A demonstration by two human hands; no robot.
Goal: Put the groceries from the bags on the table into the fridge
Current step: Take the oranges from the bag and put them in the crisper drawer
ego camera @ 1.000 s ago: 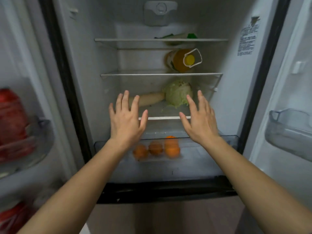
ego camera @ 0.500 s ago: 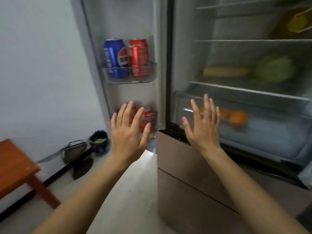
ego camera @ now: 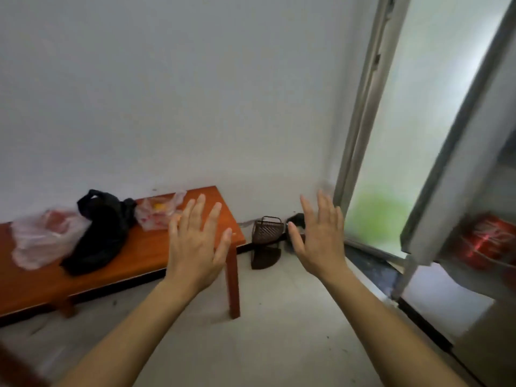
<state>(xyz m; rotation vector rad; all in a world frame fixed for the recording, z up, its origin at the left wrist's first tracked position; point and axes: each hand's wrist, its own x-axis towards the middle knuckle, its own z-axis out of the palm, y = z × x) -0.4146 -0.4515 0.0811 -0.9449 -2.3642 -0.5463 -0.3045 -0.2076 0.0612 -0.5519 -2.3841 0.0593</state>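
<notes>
Three bags crowd the back and left of the table (ego camera: 134,255): a clear bag (ego camera: 44,238) at the left, a black bag (ego camera: 100,233) against it in the middle, and a white bag (ego camera: 156,216) just beside that, by the wall. The table's front strip and right corner lie bare, near the left hand (ego camera: 195,247). Open floor (ego camera: 279,317) runs between the table leg and the fridge door (ego camera: 452,169), which juts in from the right with red cans (ego camera: 485,241) in its shelf. A basket (ego camera: 266,233) sits low against the wall, just left of the right hand (ego camera: 318,241)
</notes>
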